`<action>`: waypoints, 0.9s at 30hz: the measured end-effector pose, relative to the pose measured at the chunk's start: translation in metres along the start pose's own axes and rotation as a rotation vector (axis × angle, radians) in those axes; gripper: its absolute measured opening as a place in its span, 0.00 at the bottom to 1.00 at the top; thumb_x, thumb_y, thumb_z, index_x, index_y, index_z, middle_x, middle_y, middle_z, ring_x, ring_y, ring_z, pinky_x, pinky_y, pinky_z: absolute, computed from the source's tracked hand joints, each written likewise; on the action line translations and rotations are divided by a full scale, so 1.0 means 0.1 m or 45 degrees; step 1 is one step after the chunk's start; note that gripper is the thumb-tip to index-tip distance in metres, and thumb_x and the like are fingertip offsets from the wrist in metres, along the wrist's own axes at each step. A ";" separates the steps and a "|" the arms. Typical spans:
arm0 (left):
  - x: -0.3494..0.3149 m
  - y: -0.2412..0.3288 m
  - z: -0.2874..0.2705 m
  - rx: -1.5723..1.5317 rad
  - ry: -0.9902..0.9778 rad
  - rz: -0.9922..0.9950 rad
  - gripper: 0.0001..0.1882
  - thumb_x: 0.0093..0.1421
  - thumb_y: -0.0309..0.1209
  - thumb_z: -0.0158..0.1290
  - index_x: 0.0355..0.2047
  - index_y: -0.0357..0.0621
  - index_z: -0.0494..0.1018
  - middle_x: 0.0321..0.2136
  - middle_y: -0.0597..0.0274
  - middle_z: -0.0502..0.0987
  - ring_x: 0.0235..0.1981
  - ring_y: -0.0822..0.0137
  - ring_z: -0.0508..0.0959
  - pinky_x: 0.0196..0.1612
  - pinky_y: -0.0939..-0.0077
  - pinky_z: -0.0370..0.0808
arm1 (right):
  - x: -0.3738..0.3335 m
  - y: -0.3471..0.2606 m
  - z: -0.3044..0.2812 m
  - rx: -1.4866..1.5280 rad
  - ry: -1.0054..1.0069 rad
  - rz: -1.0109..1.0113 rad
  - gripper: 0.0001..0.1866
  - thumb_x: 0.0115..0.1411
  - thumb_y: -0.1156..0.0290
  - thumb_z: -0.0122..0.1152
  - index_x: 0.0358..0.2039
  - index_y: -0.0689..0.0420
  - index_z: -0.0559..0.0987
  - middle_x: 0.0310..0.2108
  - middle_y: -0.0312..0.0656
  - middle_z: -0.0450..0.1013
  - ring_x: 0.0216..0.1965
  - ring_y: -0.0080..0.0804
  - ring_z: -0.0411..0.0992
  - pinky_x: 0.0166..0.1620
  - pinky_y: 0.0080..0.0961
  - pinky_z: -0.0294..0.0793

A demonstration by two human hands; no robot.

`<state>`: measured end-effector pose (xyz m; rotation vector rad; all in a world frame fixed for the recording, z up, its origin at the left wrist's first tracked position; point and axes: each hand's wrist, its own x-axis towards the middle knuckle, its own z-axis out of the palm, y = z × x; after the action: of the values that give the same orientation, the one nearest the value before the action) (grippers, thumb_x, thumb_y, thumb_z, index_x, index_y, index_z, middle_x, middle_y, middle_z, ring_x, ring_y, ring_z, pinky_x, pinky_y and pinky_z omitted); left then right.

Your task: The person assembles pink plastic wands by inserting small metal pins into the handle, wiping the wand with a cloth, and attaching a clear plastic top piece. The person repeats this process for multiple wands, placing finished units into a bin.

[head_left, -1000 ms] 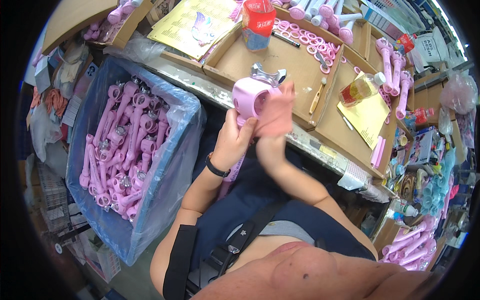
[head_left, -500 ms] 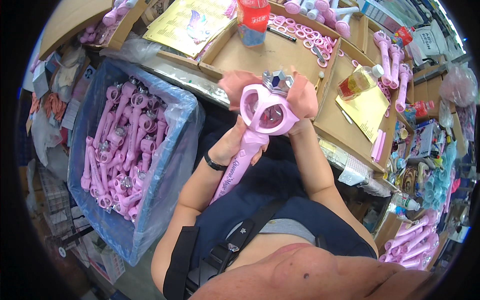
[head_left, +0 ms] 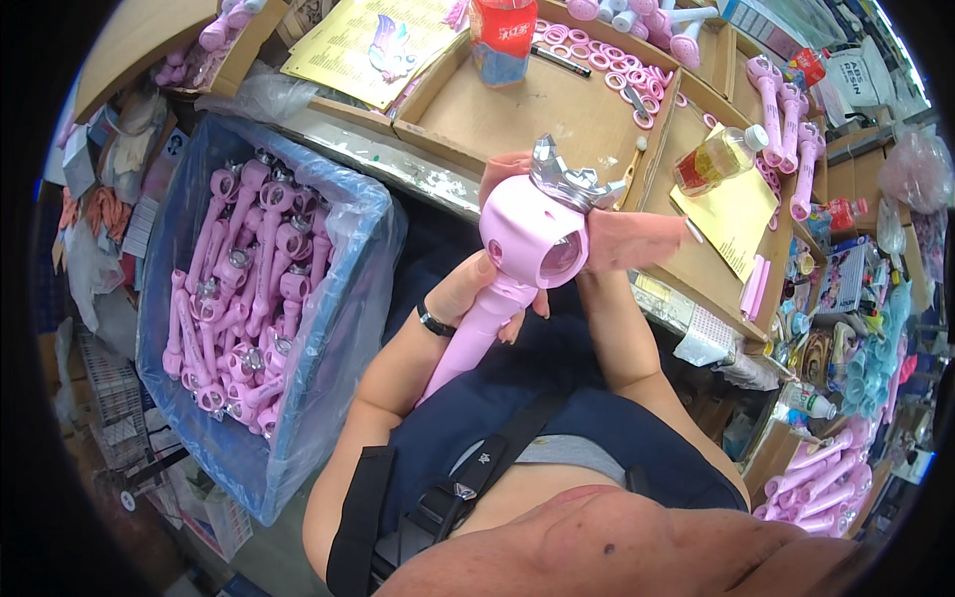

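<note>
A pink toy wand (head_left: 527, 234) with a silver crown (head_left: 569, 179) on its round head is held tilted in front of my body. My left hand (head_left: 466, 291) is wrapped round its handle just below the head. Salmon-coloured cloth (head_left: 635, 241) shows on both sides of the head, behind the crown and at the right. My right hand (head_left: 599, 282) holds this cloth against the far right side of the head; its fingers are mostly hidden behind cloth and wand. Through the openings in the head a clear, reddish inside shows.
At the left stands a blue bin (head_left: 373, 214) lined with plastic, full of pink wands. Ahead, a cardboard tray (head_left: 468, 114) holds pink rings (head_left: 627, 75), a pen and a red-labelled bottle (head_left: 500, 45). Another bottle (head_left: 718, 159) lies on yellow paper at the right.
The wand has turned about its length, so the lettering on the handle no longer shows and the crown faces more to the right. The cloth has shifted rightward round the head.
</note>
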<state>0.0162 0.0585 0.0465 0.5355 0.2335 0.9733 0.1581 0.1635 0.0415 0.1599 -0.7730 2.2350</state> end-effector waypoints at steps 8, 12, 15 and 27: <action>-0.06 -0.09 0.19 1.389 0.838 0.214 0.31 0.52 0.41 0.63 0.46 0.32 0.64 0.36 0.55 0.77 0.34 0.69 0.79 0.34 0.78 0.75 | -0.28 0.28 -0.15 -0.536 0.768 -0.288 0.31 0.62 0.49 0.45 0.53 0.65 0.65 0.50 0.48 0.68 0.50 0.35 0.69 0.53 0.28 0.69; 0.02 -0.04 0.10 1.152 0.788 0.184 0.31 0.53 0.40 0.62 0.50 0.33 0.64 0.39 0.55 0.76 0.37 0.68 0.77 0.43 0.75 0.72 | -0.40 0.73 0.22 -0.861 1.013 -0.442 0.28 0.64 0.53 0.42 0.54 0.64 0.61 0.51 0.48 0.65 0.50 0.34 0.67 0.53 0.30 0.68; 0.07 -0.03 0.00 1.243 0.719 0.397 0.31 0.55 0.39 0.60 0.52 0.34 0.62 0.38 0.55 0.75 0.28 0.72 0.77 0.30 0.78 0.76 | -0.30 0.66 0.29 -1.417 0.796 -0.567 0.28 0.61 0.57 0.48 0.56 0.63 0.62 0.53 0.46 0.64 0.54 0.36 0.64 0.56 0.30 0.63; -0.02 -0.07 -0.17 0.515 0.549 0.081 0.29 0.59 0.48 0.54 0.48 0.36 0.63 0.28 0.57 0.73 0.17 0.68 0.76 0.19 0.78 0.75 | -0.33 0.63 0.21 -0.332 0.822 -0.352 0.27 0.61 0.47 0.49 0.51 0.54 0.67 0.46 0.38 0.69 0.45 0.27 0.70 0.45 0.24 0.71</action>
<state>0.0133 0.0593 0.0280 0.6995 0.8159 1.1038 0.1357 0.0973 0.0174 -0.5260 -0.6226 1.7444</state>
